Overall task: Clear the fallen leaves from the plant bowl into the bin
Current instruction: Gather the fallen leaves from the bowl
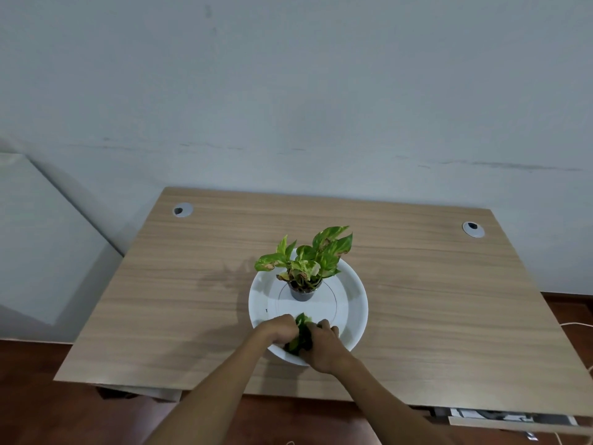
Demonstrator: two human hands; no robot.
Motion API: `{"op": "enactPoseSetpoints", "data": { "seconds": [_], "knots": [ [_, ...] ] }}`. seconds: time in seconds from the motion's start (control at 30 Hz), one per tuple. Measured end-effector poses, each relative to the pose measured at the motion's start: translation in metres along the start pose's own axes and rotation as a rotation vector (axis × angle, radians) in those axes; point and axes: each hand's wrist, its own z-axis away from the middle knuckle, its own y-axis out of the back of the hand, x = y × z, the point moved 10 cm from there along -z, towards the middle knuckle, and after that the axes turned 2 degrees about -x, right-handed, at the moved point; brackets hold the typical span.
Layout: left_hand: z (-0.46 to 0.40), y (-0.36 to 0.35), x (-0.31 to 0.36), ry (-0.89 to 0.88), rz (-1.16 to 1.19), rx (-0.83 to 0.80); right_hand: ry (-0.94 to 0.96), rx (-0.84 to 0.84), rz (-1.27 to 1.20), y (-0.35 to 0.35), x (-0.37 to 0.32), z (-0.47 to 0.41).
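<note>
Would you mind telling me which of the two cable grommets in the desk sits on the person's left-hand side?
The grommet near the desk's far left corner; the other grommet sits near the far right corner, beyond the white bowl.

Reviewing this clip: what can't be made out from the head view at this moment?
- The bin: not in the head view at all.
- Fallen leaves: mostly covered by the left hand and right hand gathering them; their number is unclear.
- Near rim of the white bowl: hidden behind both hands.
- Soil in the dark pot: screened by the plant's foliage.
- Items under the desk's near right edge: cut off, too small.
</note>
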Motion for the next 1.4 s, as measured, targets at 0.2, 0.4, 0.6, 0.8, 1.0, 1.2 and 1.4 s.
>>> {"op": "enactPoseSetpoints", "data": {
  "seconds": [0.2, 0.4, 0.6, 0.8, 1.0, 1.2, 1.4],
  "knots": [
    [0.004, 0.027, -0.012, -0.077, -0.069, 0.171, -0.014, 0.152, -0.042, 0.019, 0.014, 0.004],
    [-0.006, 0.012, -0.006, -0.249, -0.305, 0.243, 0.032, 0.138, -0.012, 0.021, 0.016, -0.004],
    [-0.004, -0.007, 0.004, -0.38, -0.345, 0.27, 0.193, 0.095, 0.085, 0.002, -0.004, -0.007],
    [0.009, 0.005, 0.002, -0.386, -0.307, 0.289, 0.196, 0.159, 0.062, 0.015, 0.003, 0.006],
    [0.005, 0.006, -0.01, -0.202, -0.365, 0.27, -0.052, 0.116, -0.051, 0.03, 0.039, 0.0],
    [-0.003, -0.008, -0.001, -0.087, -0.249, 0.228, -0.105, 0.11, -0.177, 0.016, 0.025, -0.003],
    [-0.002, -0.008, 0.002, -0.068, -0.181, 0.095, -0.044, 0.026, -0.195, 0.004, 0.005, -0.007]
  ]
}}
